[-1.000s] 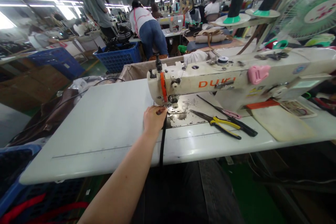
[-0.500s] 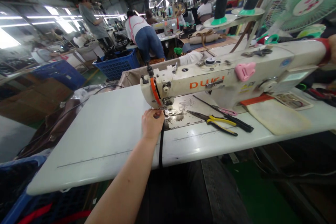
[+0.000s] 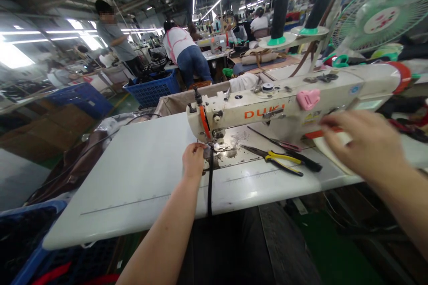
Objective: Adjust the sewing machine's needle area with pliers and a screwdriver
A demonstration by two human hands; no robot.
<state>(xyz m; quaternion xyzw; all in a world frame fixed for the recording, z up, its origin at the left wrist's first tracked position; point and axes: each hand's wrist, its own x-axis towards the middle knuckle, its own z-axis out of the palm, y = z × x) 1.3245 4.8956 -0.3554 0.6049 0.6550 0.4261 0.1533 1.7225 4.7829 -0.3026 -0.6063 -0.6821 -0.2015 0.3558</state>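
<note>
Fingers on the right hand look half curled, up over the white sewing table by the sewing machine. Too blurry to tell if they've got anything. Left hand's fingertips are bunched nearly together at a little grey piece; can't tell if they're actually gripping. Just right of them, a narrow black strap runs from the machine's needle end down over the table's front edge. Half a second ago the right hand was only a blur at the picture's right edge, and the left covered more of the strap's top.
</note>
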